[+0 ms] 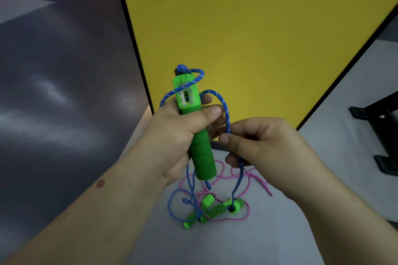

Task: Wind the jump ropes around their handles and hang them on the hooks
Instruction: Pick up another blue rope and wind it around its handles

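Both bare forearms reached in from the bottom edge, nearest of all. Her or his left hand (pixel 181 133) was wrapped around a bright green foam-grip jump-rope handle with a clear counter window (pixel 195 133), holding it nearly upright above the pale grey bench (pixel 344 97), thumb laid across the front. A blue braided rope (pixel 226 112) came out knotted at the handle's top, crossed the counter window in one turn, looped out to the right and ran down through the right hand (pixel 258 142), which pinched it between thumb and curled fingers just beside the handle. From there the blue rope dropped to the bench, into a loose tangle with a pink-and-white braided rope (pixel 254 175) and several more green handles (pixel 215 211) lying flat. Behind stood a yellow panel with a black edge (pixel 258 28), and a black bracket (pixel 385 135) sat at the far right.
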{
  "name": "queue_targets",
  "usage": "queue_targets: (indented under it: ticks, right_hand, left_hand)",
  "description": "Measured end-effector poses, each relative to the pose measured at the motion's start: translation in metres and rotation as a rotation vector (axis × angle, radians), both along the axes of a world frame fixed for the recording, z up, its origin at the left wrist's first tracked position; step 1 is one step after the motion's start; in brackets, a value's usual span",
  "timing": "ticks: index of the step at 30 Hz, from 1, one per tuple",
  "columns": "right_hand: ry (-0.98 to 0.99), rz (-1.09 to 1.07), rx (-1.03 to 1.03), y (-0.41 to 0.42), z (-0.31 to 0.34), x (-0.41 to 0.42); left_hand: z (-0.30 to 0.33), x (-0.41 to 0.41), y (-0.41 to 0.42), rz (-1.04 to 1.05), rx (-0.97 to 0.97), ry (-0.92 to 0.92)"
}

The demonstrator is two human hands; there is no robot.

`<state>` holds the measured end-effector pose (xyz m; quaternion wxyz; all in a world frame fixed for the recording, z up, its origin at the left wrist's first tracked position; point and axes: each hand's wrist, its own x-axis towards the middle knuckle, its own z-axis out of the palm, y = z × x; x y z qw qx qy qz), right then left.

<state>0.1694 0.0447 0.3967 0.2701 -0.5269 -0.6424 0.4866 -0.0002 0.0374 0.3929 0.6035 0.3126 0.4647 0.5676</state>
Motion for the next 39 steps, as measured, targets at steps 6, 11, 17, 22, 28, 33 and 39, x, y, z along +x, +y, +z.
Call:
queue_targets:
  ticks: [6,11,17,22,28,33,39]
  right_hand:
    - [0.059,0.029,-0.163,0.008,-0.002,0.015]
    - [0.311,-0.169,-0.118,0.01,-0.007,0.008]
    - [0.424,-0.2,-0.006,0.003,-0.005,-0.007]
    - [0.463,-0.221,-0.04,0.0,-0.008,-0.013]
    - [0.006,0.12,-0.105,-0.001,-0.015,-0.004]
    - [0.054,0.074,0.018,0.0,-0.02,-0.009]
    - [0.091,-0.031,0.107,0.0,-0.018,-0.008]
  left_hand:
    - [0.007,-0.026,0.01,0.284,-0.067,-0.203]
    - [-0.004,-0.02,0.004,0.313,-0.046,0.374]
    - [-0.002,0.007,-0.007,-0.085,0.045,0.419]
    - [-0.006,0.008,-0.007,-0.073,0.136,0.469]
    - [0.01,-0.007,0.004,0.171,0.04,0.019]
    - [0.015,-0.006,0.003,0.126,-0.05,-0.197]
    - [0.009,-0.01,0.004,0.113,-0.049,-0.077]
